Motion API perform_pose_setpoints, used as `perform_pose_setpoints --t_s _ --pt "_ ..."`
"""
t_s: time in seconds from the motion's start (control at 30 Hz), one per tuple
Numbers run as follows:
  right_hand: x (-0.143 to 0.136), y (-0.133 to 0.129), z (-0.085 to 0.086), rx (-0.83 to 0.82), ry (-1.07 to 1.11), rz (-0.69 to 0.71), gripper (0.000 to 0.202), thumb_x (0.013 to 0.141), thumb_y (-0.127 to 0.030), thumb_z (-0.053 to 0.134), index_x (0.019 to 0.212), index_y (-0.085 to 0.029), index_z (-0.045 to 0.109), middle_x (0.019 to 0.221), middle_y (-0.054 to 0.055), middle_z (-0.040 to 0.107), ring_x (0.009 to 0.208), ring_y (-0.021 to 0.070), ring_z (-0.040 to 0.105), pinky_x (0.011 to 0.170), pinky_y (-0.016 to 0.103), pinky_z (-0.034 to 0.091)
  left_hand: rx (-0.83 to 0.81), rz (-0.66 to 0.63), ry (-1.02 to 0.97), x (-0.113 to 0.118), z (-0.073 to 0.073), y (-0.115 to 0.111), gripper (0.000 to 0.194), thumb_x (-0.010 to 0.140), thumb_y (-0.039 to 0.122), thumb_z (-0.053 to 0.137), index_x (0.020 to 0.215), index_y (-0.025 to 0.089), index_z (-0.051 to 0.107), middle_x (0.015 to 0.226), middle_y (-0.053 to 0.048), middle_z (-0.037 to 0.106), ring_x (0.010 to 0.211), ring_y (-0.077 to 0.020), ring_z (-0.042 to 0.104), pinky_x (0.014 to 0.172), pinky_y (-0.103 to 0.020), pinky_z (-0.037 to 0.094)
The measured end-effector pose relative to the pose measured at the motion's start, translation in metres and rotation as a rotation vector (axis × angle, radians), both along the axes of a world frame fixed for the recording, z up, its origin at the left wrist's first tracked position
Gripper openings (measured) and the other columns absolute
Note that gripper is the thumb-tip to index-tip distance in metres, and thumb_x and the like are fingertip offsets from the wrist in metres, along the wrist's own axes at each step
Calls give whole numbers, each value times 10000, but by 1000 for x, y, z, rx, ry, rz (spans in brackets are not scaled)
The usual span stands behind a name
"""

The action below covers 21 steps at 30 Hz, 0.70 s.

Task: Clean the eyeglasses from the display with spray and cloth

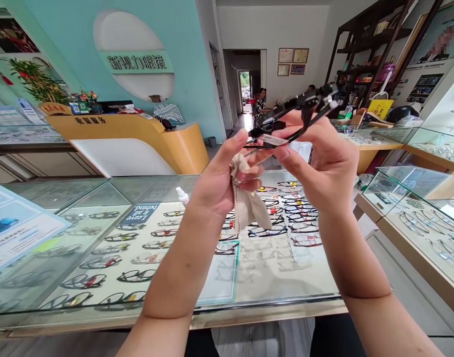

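Observation:
Black-framed glasses (pixel 273 118) are held up in front of me, above the glass display counter (pixel 264 292). My left hand (pixel 227 173) pinches one side of them, and a beige cloth (pixel 251 210) hangs from its curled fingers. The fingers of my right hand (pixel 323 158) grip the other side of the frame, near a small pale label (pixel 274 140). Rows of glasses (pixel 303 225) lie inside the counter below both hands.
A small white spray bottle (pixel 182 196) stands on the counter. A printed sheet (pixel 16 223) is at the left. Another glass case (pixel 427 223) is at the right. Behind are a yellow reception desk (pixel 137 134) and a seated person (pixel 261 101).

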State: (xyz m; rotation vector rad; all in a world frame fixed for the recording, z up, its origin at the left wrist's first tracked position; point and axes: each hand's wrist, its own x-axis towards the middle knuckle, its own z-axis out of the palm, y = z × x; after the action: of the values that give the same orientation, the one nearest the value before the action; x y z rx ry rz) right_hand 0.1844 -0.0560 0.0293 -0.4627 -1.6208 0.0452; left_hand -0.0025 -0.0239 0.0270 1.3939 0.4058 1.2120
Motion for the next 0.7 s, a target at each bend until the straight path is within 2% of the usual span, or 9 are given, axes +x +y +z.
perform_pose_setpoints --t_s 0.1,0.23,0.33,0.43,0.47,0.57,0.63,0.7 --pt "6 -3 1 23 -43 -27 142 984 -314 772 1032 -441 814 1246 -24 827 1268 305 739 1189 616 565 -47 -88 57 6 -2 -2 540 800 767 791 954 251 747 719 -12 649 435 -60 269 401 -258 193" --pt "8 0 -2 69 -65 98 61 981 -331 794 1018 -347 840 1145 1 834 1240 303 746 1166 611 552 -96 9 123 4 -13 0 631 932 826 624 997 207 727 690 -19 607 441 -97 451 382 -238 284" --pt "7 7 -15 -61 -127 160 99 983 -413 800 1008 -328 843 1183 12 828 1288 302 738 1162 566 562 -163 32 158 4 -31 4 701 959 862 554 941 175 688 640 -17 557 430 -101 460 366 -238 292" --pt "12 17 -38 -161 -70 155 165 972 -476 809 1012 -320 844 1208 25 831 1272 292 753 1147 547 581 -224 2 240 7 -58 10 784 854 956 599 961 181 664 701 -32 624 427 -77 402 368 -249 271" --pt "16 21 -47 -173 -17 147 176 959 -489 823 1003 -320 846 1195 30 836 1259 293 760 1141 543 584 -214 31 258 8 -69 13 805 811 975 630 987 190 658 742 -34 650 435 -67 385 378 -246 261" --pt "33 34 -71 -252 103 121 220 892 -512 886 962 -306 850 1121 42 853 1207 297 781 1114 520 595 -96 266 242 7 -101 25 787 743 954 728 1001 217 626 782 1 647 451 -49 330 413 -240 254" --pt "45 43 -85 -313 157 113 259 848 -524 920 922 -286 850 1087 54 860 1152 296 795 1100 506 592 -42 459 220 1 -118 32 716 795 925 705 901 228 579 707 32 580 456 -60 320 434 -243 257" --pt "55 50 -96 -378 202 98 299 804 -539 948 882 -267 851 1025 61 856 1094 292 796 1073 488 588 28 605 228 -6 -129 37 652 858 864 697 828 232 539 666 39 546 474 -74 349 459 -247 275"
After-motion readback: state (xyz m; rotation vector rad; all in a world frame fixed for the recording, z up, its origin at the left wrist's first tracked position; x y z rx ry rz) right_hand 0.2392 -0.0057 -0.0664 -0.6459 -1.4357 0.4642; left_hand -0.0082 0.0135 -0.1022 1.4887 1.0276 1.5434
